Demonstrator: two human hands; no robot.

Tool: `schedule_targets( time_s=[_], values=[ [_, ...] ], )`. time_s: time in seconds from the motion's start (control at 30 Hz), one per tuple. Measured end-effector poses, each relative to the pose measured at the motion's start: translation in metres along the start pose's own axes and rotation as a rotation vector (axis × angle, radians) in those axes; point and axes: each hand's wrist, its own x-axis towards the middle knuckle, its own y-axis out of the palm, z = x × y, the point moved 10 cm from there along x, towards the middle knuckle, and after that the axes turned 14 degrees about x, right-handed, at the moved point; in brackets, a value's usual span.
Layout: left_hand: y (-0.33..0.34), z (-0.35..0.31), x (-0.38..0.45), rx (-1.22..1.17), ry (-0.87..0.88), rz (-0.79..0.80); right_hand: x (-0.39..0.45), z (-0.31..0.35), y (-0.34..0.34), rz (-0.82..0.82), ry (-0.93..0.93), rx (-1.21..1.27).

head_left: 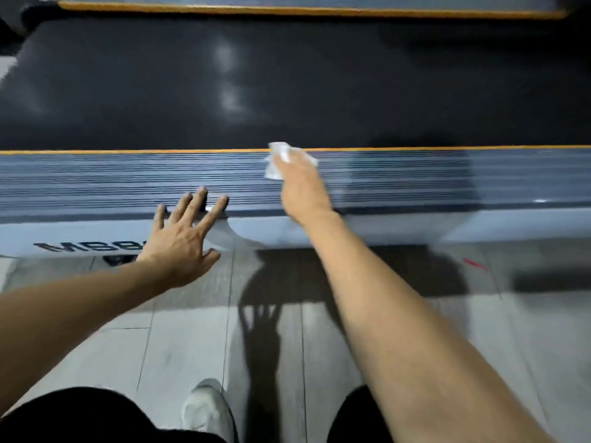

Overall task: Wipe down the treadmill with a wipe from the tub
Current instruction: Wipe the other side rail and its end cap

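My right hand point(300, 190) lay on the near ribbed side rail point(96, 180) of the treadmill point(287, 84), pressing the wipe point(281, 158) down against it. The wipe sat crumpled under my fingers, its white corners showing past the fingertips at the rail's far edge, right on the orange trim line point(128, 151) where rail meets belt point(319, 91). How tightly the fingers curled on it could not be read from above, because the back of the hand hid them and the picture was blurred there; it looked more a flat press than a pinch.

The rail's long axis ran left to right across my view, so the next stroke, I judged, had to follow that line. The ribs run the same way, which should let the wipe slide along them.

My left hand point(182, 244) was nearer to me and left of the right, fingers spread and straight, tips resting on the rail's near edge; it held nothing. It seemed to serve as a brace.

The tub was not in view. The belt beyond and the far rail point(287, 9) appeared untouched, as far as I could judge.
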Motion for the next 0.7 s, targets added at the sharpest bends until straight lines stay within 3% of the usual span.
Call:
schedule_targets(
  time_s=[0.07,0.13,0.33,0.43,0.57,0.7],
  values=[
    [-0.002,-0.001,0.004,-0.006,0.020,0.023,-0.009,0.011,0.024,0.213,0.015,0.003],
    [0.000,0.002,0.005,-0.031,0.032,0.051,-0.011,-0.009,0.015,0.311,0.078,0.056],
    [0.004,-0.002,0.008,-0.029,0.057,0.118,-0.052,-0.090,-0.100,-0.033,0.227,-0.091],
    [0.002,0.000,0.007,-0.012,0.059,0.170,-0.055,-0.060,-0.079,-0.146,0.155,-0.056],
    [0.000,0.001,0.007,-0.013,0.059,0.245,-0.053,0.041,0.018,-0.015,-0.142,0.092],
    [-0.003,0.001,0.009,-0.015,0.065,0.275,-0.061,0.030,0.026,0.092,-0.152,0.103]
  ],
)
